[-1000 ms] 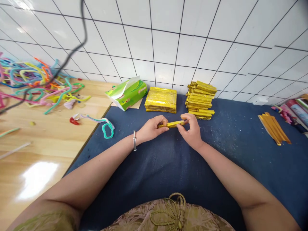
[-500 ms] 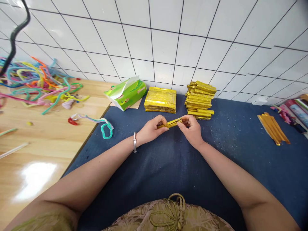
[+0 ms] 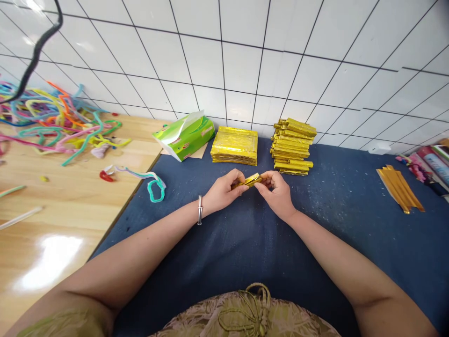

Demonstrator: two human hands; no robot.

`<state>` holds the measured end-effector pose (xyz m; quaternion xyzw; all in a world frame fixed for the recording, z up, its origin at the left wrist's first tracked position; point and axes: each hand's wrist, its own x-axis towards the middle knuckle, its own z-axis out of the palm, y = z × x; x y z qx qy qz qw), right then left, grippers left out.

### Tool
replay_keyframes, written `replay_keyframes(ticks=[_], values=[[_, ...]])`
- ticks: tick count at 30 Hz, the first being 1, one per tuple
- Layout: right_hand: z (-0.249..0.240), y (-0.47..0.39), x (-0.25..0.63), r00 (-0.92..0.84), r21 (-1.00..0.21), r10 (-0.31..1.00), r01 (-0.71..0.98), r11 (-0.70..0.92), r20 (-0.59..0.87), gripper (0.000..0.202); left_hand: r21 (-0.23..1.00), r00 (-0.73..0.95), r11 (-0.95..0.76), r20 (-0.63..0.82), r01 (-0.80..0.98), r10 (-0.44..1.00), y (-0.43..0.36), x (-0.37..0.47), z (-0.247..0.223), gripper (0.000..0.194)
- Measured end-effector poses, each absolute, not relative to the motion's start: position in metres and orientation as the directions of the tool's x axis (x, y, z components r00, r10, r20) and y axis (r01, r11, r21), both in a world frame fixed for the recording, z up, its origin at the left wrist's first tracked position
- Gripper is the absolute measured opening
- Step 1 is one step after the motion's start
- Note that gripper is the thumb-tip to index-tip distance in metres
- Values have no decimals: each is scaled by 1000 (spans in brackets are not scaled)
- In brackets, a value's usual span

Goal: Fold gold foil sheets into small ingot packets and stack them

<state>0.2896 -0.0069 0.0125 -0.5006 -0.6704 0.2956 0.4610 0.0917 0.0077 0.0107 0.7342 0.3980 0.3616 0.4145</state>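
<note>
Two hands meet at the centre of my head view, joined by one folded gold foil strip. My left hand, a silver bangle at its wrist, is pinched on the strip's left end between thumb and fingers. My right hand is likewise clamped on the right end. The strip tilts slightly, right end higher, above the dark blue surface and in front of two gold groups: a flat stack of gold foil sheets and, to its right, a pile of folded gold strips. Left of the stack leans a green tissue pack (white tissue protruding from its top). At far left, tangled pipe cleaners cover part of a wooden tabletop; a teal loop lies on the blue. Well apart, at right, I note several gold-brown strips.
</note>
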Motion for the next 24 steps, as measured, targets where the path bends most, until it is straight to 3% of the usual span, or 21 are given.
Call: replay_keyframes(ticks=[10, 24], values=[[14, -6, 293, -118, -858, 938, 381, 346, 326, 17, 922, 401, -308, 197, 234, 895, 6, 91, 16, 18], [10, -3, 289, -70, -911, 963, 312, 268, 259, 21, 867, 326, -348, 233, 358, 916, 8, 91, 13, 15]])
